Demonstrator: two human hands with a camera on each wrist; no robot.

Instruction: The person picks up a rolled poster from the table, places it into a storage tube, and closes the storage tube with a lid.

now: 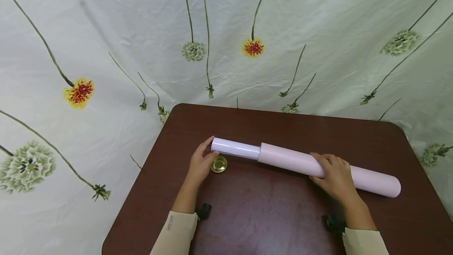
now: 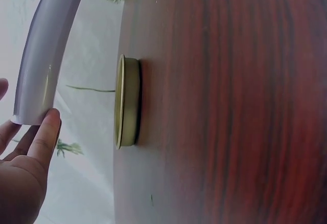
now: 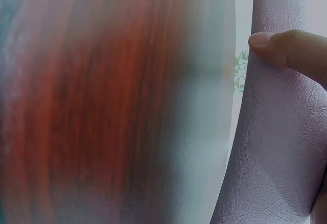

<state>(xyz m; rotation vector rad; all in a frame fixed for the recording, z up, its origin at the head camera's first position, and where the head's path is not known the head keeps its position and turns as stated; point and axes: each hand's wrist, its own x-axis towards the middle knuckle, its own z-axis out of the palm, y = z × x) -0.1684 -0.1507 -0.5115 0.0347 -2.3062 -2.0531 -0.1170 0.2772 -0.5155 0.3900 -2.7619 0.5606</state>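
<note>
A: "Nearest: R hand [image 1: 334, 176], grip curled round the pink tube [image 1: 283, 158] approx midway, over the worktop [image 1: 269, 215]!"
B: "Gold cap [image 1: 219, 164] next, flat on worktop nr the L hand [image 1: 201, 162]. That grip?"
A: "Pinching free end of the white roll [image 1: 236, 147], which runs into the tube's mouth."
B: "Bkgd: flowered cloth [image 1: 148, 42]."

The tube [image 1: 286, 158] is pale pink — the roll [image 1: 236, 148] whitish.

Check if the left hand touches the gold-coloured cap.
Apart. The left wrist view shows it: pale floral cloth is visible between the left hand and the gold-coloured cap.
</note>
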